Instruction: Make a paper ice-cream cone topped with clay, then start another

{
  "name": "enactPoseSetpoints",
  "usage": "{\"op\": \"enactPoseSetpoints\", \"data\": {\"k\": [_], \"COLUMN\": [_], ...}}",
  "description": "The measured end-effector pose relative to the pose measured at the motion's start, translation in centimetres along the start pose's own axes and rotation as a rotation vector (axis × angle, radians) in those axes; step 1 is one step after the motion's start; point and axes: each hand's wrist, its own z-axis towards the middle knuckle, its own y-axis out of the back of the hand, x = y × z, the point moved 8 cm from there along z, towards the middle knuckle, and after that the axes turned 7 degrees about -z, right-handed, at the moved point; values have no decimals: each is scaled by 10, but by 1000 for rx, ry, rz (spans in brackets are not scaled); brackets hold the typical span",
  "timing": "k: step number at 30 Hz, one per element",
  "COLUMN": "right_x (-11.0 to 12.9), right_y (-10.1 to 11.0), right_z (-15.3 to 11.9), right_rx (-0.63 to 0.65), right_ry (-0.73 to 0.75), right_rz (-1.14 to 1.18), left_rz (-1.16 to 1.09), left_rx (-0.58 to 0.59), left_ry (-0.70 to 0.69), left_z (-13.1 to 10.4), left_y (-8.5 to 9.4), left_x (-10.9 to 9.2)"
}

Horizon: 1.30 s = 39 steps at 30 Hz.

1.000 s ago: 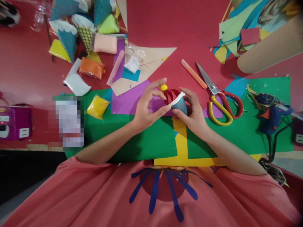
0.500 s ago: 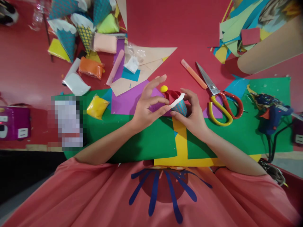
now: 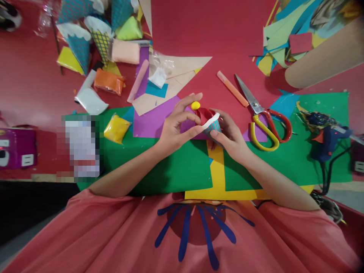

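A small paper cone [image 3: 209, 129], blue with a fine pattern, is held between my hands above the table. White clay [image 3: 212, 120] runs round its rim, and folded red material [image 3: 203, 113] fills its mouth. My right hand [image 3: 231, 138] wraps round the cone's side, thumb on the near face. With thumb and a bent finger, my left hand [image 3: 178, 125] pinches the rim's left end. A yellow ball [image 3: 195, 105] sits close to my raised left fingers; whether they touch it I cannot tell. The cone's tip is hidden by my right hand.
Scissors [image 3: 257, 108] and an orange marker-like stick [image 3: 233, 89] lie to the right, with a blue glue gun [image 3: 330, 142] beyond. Clay packets [image 3: 116, 129] and patterned cones [image 3: 78, 45] are on the left. A cardboard tube [image 3: 327, 53] lies far right.
My right hand has turned, bringing its thumb up over the cone's near face. The cone has shifted slightly left, and the yellow ball a little left with my left fingers.
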Motion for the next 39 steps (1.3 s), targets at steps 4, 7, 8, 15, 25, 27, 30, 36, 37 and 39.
{"op": "enactPoseSetpoints", "data": {"k": [4,7,8,15,25,27,30,36,37,39], "right_x": [3,3,3,9,5,5,6,2,-1,-4], "right_y": [4,7,8,10,12,11,11,9,5,-3], "right_z": [-1,-2,-2,-4,-1,-1,-1,0,1,0], "right_rx": [-68,-109,-122,-174,-179,-176,-177,-101,-46,48], "right_ry": [40,69,86,205,177,168,166,69,22,-55], "right_rz": [-18,-102,-143,-374,-361,-356,-355,-125,-39,101], "left_rz": [-23,35,67,110,40,39,38,-20,-29,-35], "left_rx": [-97,-98,-84,-48,-77,-77,-73,-24,-5,31], "left_ry": [-81,-105,-103,-125,-32,-12,10,8,-2,-24], "left_z": [-2,-2,-2,-2,-2,-3,-3,-3,-3,-3], "left_y": [7,7,7,5,6,6,7,4,2,-1], "left_x": [-3,-7,-7,-10,5,7,8,4,2,-1]}}
